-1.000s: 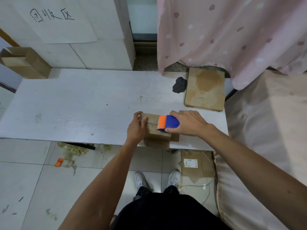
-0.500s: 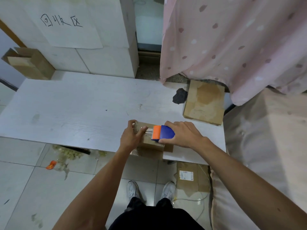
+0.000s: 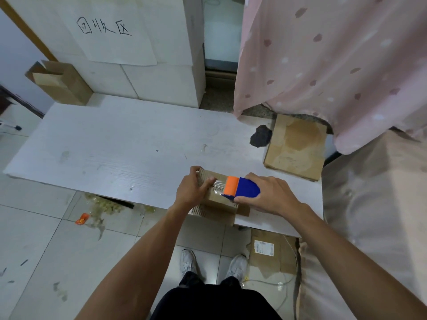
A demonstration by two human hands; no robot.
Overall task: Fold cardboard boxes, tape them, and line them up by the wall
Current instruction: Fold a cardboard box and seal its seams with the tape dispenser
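Both our hands are down on one small cardboard box at the near edge of the white table. Left hand comes in from the lower left with the forearm straight, wrist slightly bent, fingers curled over the box's left end and thumb pressing on top: clamped on the box, pinning it. Right hand comes in from the lower right, palm down, wrapped around the tape dispenser, a blue plastic body with an orange front, sitting on the box top just right of the left hand. Clear glossy tape stretches between the dispenser's orange end and the left-hand fingertips. Box is plain brown corrugated board, rectangular, and its near side overhangs the table edge, where a flap shows the fluted edge. We count four more cardboard pieces: one flat stained box beyond the right hand, touching a dark lump; one open box far beyond the left hand, against the white tiled wall; one flattened labelled piece on the floor below the right forearm; and one flat bit under the taped box. Pink dotted curtain hangs beyond the right hand. One paper sheet with handwritten characters is on the wall. Two white shoes show between our forearms.
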